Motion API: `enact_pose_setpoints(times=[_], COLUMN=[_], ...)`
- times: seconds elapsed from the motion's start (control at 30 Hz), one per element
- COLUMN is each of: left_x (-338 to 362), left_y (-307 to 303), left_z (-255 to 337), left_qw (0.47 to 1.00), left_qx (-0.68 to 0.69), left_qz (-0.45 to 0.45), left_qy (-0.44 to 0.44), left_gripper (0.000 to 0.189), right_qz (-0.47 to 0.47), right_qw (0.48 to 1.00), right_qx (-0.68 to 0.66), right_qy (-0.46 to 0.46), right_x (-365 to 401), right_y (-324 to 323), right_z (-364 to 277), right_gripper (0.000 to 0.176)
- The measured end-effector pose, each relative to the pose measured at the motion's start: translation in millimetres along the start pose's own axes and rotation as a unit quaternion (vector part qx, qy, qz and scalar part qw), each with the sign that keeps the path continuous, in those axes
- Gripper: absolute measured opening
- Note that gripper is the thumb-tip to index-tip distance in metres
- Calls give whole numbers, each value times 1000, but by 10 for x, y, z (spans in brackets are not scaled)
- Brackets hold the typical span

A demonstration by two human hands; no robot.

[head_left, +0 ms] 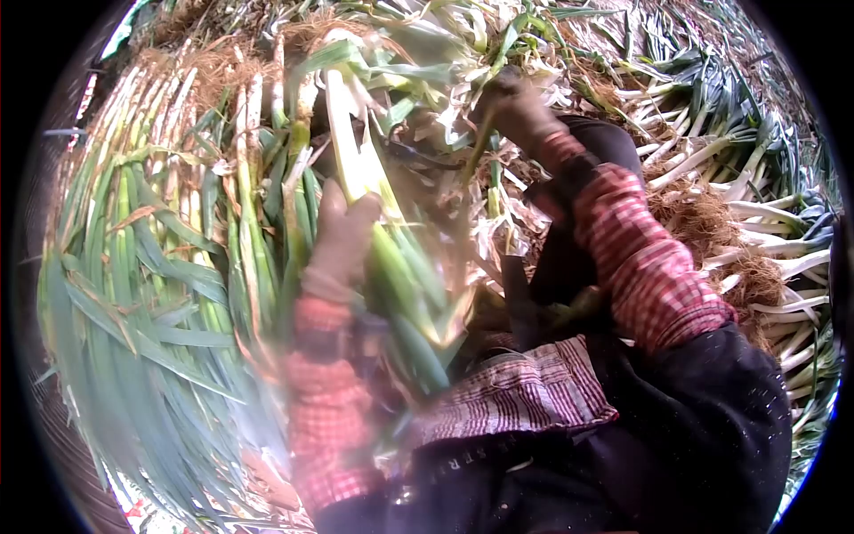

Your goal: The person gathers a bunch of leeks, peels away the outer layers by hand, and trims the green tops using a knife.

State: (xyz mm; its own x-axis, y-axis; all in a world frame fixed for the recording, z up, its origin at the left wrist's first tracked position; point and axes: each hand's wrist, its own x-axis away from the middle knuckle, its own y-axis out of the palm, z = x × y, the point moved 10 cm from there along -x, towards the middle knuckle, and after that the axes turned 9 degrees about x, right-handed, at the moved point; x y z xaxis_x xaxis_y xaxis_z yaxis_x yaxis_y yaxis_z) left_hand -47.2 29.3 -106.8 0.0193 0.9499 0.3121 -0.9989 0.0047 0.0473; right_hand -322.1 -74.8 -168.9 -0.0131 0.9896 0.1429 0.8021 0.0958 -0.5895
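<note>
My left hand (342,231), in a pale glove, is closed around a leek (351,160). Its white stalk points up and away from me, while the green leaves (396,267) trail down toward my lap. My right hand (520,111), smeared by motion, is up and to the right, apart from that stalk. A long thin leaf strip (479,156) hangs from its fingers, which look closed. Both forearms wear red checked sleeves.
Untrimmed leeks (178,222) lie in a thick row on my left, roots at the far end. Cleaned leeks (756,165) with white stalks are piled on my right, roots (712,222) toward me. Peeled leaf scraps (454,107) litter the ground ahead.
</note>
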Motion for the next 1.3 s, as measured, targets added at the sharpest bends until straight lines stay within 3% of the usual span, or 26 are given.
enact_pose_setpoints(times=[0.03, 0.07, 0.1, 0.13, 0.2, 0.23, 0.27, 0.3, 0.37, 0.47, 0.53, 0.6, 0.67, 0.73, 0.8, 0.83, 0.87, 0.93, 0.97, 1.0, 1.03, 1.07, 1.1, 1.17, 1.23, 1.3], left_x=[8, 39, 32, -17, -169, -230, -237, -243, -257, -455, -541, -479, -571, -706, -695, -699, -680, -386, -282, -142, -297, -159, 41, 192, 213, 193], left_y=[-68, -109, -131, -169, -219, -217, -145, -45, 99, -59, -57, -40, -190, -225, -335, -389, -493, -435, -504, -381, -701, -696, -676, -703, -730, -759], left_z=[11, 33, 102, 149, 122, 117, 156, 142, 129, 41, -43, -8, -151, -369, -468, -459, -649, -723, -854, -797, -1096, -1103, -1087, -1231, -1348, -1376], left_qw=[999, 997, 990, 984, 979, 976, 980, 987, 993, 963, 936, 900, 896, 975, 992, 991, 988, 984, 980, 981, 986, 974, 957, 959, 959, 959], left_qx=[-12, -67, -119, -147, -164, -173, -143, -96, -5, -213, -289, -396, -403, -199, -107, -126, -117, -32, -4, -2, -123, -162, -201, -211, -220, -228], left_qz=[14, 40, 64, 89, 117, 130, 137, 132, 122, 142, 132, 169, 181, 100, 51, 30, 6, 20, 44, 56, 38, 81, 122, 96, 82, 86], left_qy=[49, 3, -40, -42, -38, -36, -10, -4, 7, 80, 151, 77, 52, 9, -32, -44, -102, -172, -192, -185, -107, -137, -169, -164, -156, -148], left_gripper=[35, 35, 36, 37, 37, 38, 34, 33, 32, 37, 40, 42, 33, 37, 24, 18, 24, 28, 29, 29, 31, 35, 40, 38, 33, 25], right_qz=[68, 141, 93, 109, 12, -70, -160, -276, -333, -231, -362, -431, -390, -272, -68, 55, 151, 146, -3, -45, -172, -181, -205, -178, 23, 26], right_qw=[990, 962, 968, 988, 999, 990, 982, 956, 919, 910, 866, 825, 836, 904, 983, 990, 973, 951, 979, 995, 956, 954, 960, 967, 919, 908], right_qx=[-122, -232, -230, -104, -31, -67, -43, 20, 54, 146, 176, 189, 162, 111, 19, -63, -140, -242, -198, 10, 197, 153, 170, 152, 301, 353], right_qy=[28, 40, 48, 30, -10, -100, -86, -99, -202, -312, -296, -313, -349, -311, -170, -117, -104, -125, -45, -84, -131, -182, -91, -102, -255, -225], right_x=[-46, -61, 124, 187, 206, 412, 655, 877, 1212, 1172, 1384, 1642, 1698, 1075, 85, -298, -522, -284, 103, 260, 383, 528, 668, 741, 781, 633], right_y=[-319, -630, -690, -698, -374, -152, 129, 525, 854, 843, 855, 752, 660, 482, -93, -489, -796, -819, -405, -136, 324, 623, 692, 596, 264, 195], right_z=[77, 143, -131, -218, -261, -578, -749, -878, -1171, -1293, -1451, -1654, -1734, -1482, -1081, -892, -689, -738, -713, -671, -583, -373, -323, -500, -913, -917], right_gripper=[28, 36, 44, 49, 61, 62, 65, 63, 54, 65, 39, 28, 27, 28, 30, 32, 33, 38, 38, 44, 50, 49, 49, 51, 50, 44])
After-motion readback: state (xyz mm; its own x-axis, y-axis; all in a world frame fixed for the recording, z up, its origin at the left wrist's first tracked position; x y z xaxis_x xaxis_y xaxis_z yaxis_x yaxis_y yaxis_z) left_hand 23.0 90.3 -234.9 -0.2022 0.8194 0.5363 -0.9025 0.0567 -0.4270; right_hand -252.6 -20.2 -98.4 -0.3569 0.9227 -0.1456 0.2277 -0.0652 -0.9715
